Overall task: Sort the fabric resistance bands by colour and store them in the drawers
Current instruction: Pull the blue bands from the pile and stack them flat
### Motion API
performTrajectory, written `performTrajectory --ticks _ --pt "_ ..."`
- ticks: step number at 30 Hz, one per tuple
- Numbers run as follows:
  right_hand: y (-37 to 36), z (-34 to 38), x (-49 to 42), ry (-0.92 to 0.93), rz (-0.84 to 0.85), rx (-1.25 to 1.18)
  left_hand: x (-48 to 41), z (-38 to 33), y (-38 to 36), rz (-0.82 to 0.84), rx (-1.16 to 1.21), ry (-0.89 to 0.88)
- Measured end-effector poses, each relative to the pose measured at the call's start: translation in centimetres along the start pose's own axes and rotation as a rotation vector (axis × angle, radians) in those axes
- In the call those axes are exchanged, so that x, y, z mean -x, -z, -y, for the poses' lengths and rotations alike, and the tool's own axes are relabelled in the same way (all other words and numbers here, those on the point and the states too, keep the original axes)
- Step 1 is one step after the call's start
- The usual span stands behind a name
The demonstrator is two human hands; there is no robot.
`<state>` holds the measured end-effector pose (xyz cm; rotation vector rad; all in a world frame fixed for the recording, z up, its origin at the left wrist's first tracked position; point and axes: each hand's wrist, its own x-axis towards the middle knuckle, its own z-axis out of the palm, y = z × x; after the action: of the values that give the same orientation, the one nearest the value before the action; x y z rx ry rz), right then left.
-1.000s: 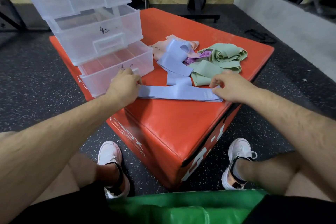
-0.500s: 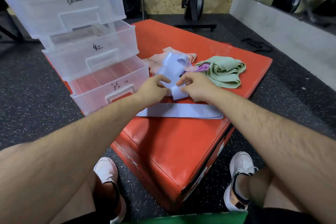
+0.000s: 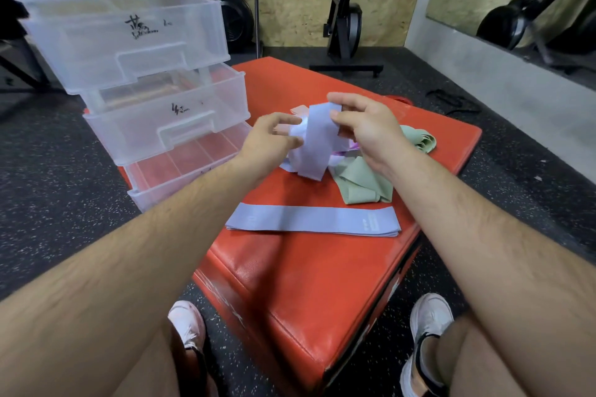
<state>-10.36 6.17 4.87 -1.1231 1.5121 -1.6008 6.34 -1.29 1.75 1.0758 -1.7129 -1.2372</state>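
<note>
Both hands hold a lavender-blue fabric band [image 3: 314,145] lifted above the pile on the red box [image 3: 309,274]. My right hand [image 3: 364,126] pinches its upper edge. My left hand [image 3: 274,138] grips its left side. A second lavender-blue band [image 3: 312,219] lies flat and straight near the box's front. Green bands [image 3: 364,184] sit under and right of my right hand, a purple band [image 3: 342,153] peeks out beneath the held one, and a pink band [image 3: 298,109] shows behind it. A stack of clear plastic drawers [image 3: 154,126] stands on the box's left, all pulled open.
The drawers bear handwritten labels; the lowest drawer [image 3: 193,171] juts out toward my left forearm. Black speckled gym floor surrounds the box. An exercise machine [image 3: 345,26] stands behind, a grey ledge [image 3: 483,58] at right. My white shoes [image 3: 429,322] rest beside the box's front corner.
Both hands left the flat band at the front, reached into the pile and lifted another lavender-blue band off it. The view tilted up, showing more of the drawer stack.
</note>
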Motion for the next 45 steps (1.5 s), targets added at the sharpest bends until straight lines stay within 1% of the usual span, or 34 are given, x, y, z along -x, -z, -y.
performTrajectory --ticks 2,3,7,10,14,17,19,22,24,28,30,33,35,36,37,40,42,45 --pt "0.1 1.1 -0.2 0.032 0.038 -0.117 -0.2 -1.1 0.3 -0.047 -0.026 -0.033" --pt "0.2 1.6 -0.4 0.038 0.056 -0.161 -0.3 -1.5 0.4 -0.036 -0.023 -0.026" --pt "0.7 2.0 -0.9 0.014 0.074 -0.234 -0.3 -2.4 0.6 0.161 0.009 0.021" --pt "0.8 1.5 -1.1 -0.014 0.082 -0.213 -0.4 -2.4 0.4 0.212 -0.016 -0.023" --pt "0.8 0.8 -0.7 -0.1 0.162 -0.163 -1.3 -2.5 0.3 0.156 0.115 -0.042" --pt "0.7 0.3 -0.1 -0.166 0.217 0.073 -1.8 -2.6 0.5 0.086 0.258 -0.024" --pt "0.3 0.1 0.0 -0.143 0.19 0.13 -1.8 -2.7 0.6 0.074 0.312 0.013" --pt "-0.2 0.4 -0.2 -0.083 0.07 0.031 -1.3 -2.6 0.5 0.126 0.292 0.093" --pt "-0.2 0.6 -0.5 -0.067 0.026 -0.018 -1.1 -2.6 0.6 0.153 0.251 0.114" --pt "-0.3 0.6 -0.5 -0.096 0.005 -0.096 -0.1 -2.6 1.0 0.236 0.102 -0.04" --pt "-0.4 0.8 -0.4 -0.106 0.01 -0.142 0.5 -2.6 0.8 0.234 -0.006 -0.156" --pt "-0.6 1.3 -0.1 -0.12 0.037 -0.16 0.5 -2.5 0.6 0.104 -0.231 -0.359" --pt "-0.5 1.4 -0.1 -0.139 0.061 -0.182 0.1 -2.4 0.7 0.004 -0.302 -0.455" --pt "-0.4 1.4 0.0 -0.142 0.084 -0.16 0.0 -2.5 0.8 -0.033 -0.315 -0.479" --pt "-0.2 1.3 0.0 -0.13 0.107 -0.078 0.0 -2.7 0.9 -0.058 -0.326 -0.49" --pt "0.1 0.4 0.3 -0.049 0.164 0.333 0.0 -3.0 1.1 -0.072 -0.313 -0.46" --pt "-0.1 -0.4 0.3 -0.014 0.177 0.414 0.0 -3.1 1.3 -0.078 -0.294 -0.419" --pt "-0.4 -1.0 0.4 0.068 0.148 0.493 0.4 -3.5 1.3 -0.011 -0.259 -0.355"
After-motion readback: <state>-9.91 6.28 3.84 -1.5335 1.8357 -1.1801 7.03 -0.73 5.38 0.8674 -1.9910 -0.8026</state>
